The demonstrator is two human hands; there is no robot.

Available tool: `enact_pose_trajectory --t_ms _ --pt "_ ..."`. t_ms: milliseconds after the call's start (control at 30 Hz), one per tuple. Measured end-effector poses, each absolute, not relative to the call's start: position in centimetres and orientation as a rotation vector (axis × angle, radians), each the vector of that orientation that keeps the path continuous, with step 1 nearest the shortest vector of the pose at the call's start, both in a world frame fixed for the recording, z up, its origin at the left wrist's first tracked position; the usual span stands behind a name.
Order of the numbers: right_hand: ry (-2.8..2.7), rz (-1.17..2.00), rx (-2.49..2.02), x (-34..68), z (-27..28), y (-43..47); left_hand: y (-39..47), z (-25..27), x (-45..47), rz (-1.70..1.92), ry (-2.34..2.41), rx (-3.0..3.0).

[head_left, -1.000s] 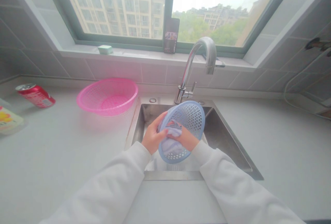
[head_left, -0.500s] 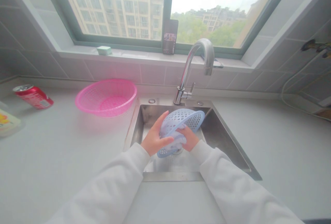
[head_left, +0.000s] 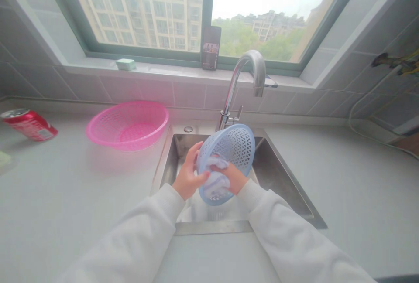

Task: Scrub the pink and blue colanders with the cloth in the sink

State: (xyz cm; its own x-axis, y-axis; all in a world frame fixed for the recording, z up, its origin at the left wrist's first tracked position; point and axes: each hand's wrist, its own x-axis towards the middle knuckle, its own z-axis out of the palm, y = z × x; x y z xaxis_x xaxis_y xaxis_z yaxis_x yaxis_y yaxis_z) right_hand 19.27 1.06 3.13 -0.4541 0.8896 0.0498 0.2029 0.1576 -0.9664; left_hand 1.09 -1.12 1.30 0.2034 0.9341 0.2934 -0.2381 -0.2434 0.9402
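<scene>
A light blue perforated plastic basket [head_left: 242, 145] is held tilted over the sink [head_left: 288, 182], its opening turned toward me. My left hand [head_left: 190, 176] grips its left rim, thumb on the inner side and fingers behind the wall. Inside the basket, my right hand [head_left: 235, 177] presses a crumpled white cloth [head_left: 216, 183] with pale purple stripes against the wall. Part of the right hand's fingers is hidden in the cloth. Behind the basket rises the chrome faucet [head_left: 233, 78], with no water seen coming from its spout.
On the counter left of the sink stands a pink plastic basket [head_left: 98, 129], with a tilted red drink can [head_left: 31, 126] farther left. The windowsill holds a phone [head_left: 211, 49] propped upright and a pale green box [head_left: 125, 64]. A cable [head_left: 355, 104] runs along the right wall.
The blue basket has been turned so that its opening now faces me more, and it sits a little higher. Both hands still hold on. The view has shifted slightly right.
</scene>
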Motion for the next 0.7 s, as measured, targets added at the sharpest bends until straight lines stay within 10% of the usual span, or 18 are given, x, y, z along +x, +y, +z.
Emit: enact_pose_trajectory --t_ms 700 --pt "-2.162 1.316 -1.016 19.0 1.4 1.3 -1.0 1.2 1.0 1.313 0.804 1.222"
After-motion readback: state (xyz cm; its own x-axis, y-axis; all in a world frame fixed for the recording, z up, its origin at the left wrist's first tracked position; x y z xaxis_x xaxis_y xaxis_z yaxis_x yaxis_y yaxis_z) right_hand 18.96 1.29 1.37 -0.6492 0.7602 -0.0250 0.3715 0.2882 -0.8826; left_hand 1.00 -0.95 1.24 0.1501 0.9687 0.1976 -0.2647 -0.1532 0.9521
